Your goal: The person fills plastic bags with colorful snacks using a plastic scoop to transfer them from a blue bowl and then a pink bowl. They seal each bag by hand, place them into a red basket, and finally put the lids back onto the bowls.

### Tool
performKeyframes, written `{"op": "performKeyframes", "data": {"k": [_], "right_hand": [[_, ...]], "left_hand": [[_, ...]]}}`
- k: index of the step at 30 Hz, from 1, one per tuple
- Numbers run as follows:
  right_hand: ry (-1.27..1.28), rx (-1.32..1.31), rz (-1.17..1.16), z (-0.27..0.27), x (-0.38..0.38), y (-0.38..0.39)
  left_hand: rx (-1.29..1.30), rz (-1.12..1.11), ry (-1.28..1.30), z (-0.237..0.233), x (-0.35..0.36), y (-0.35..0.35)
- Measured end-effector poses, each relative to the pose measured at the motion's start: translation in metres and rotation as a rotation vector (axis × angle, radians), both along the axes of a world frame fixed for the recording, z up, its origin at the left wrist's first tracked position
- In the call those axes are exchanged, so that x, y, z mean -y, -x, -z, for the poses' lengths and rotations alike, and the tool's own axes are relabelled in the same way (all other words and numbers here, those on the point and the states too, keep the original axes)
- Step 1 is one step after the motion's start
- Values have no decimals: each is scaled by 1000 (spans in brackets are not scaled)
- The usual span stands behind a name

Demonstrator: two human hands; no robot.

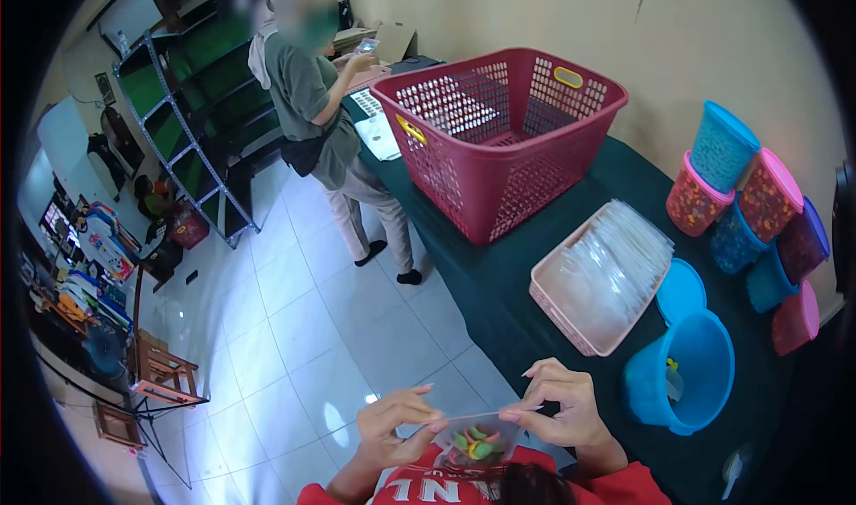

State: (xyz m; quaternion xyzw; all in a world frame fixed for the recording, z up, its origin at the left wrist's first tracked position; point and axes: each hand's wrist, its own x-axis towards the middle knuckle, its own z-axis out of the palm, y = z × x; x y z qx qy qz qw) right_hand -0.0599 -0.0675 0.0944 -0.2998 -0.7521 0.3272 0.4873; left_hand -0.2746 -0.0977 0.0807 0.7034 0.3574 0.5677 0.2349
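Observation:
My left hand (395, 423) and my right hand (563, 407) both pinch the top edge of a small clear plastic bag (474, 440) holding several coloured pieces, green, orange and yellow. The bag hangs close to my chest, near the edge of a dark green table (499, 291). An open blue tub (682, 376) with a few small items inside stands just right of my right hand, its blue lid (680, 289) lying behind it. A pink tray (596, 278) stacked with clear bags sits beyond my hands.
A big red laundry basket (499, 135) stands further along the table. Several lidded colourful tubs (749, 211) are piled against the wall at right. Another person (330, 122) stands at the table's far end holding a small bag. Metal shelving (192, 126) stands left on the white tiled floor.

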Motion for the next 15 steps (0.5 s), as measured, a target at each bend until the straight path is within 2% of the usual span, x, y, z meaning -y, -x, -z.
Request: {"op": "performKeyframes", "data": {"k": [8, 10, 13, 14, 15], "right_hand": [[-23, 1, -231, -1, -66, 29], [116, 13, -263, -1, -84, 36], [8, 31, -232, -13, -125, 38], [-33, 50, -195, -19, -138, 37], [-93, -105, -62, -17, -152, 35]], "left_hand": [[221, -176, 19, 18, -33, 28], [242, -221, 9, 25, -52, 35], [115, -181, -41, 23, -88, 41], [242, -221, -4, 20, -98, 35], [372, -258, 35, 18, -108, 32]]}}
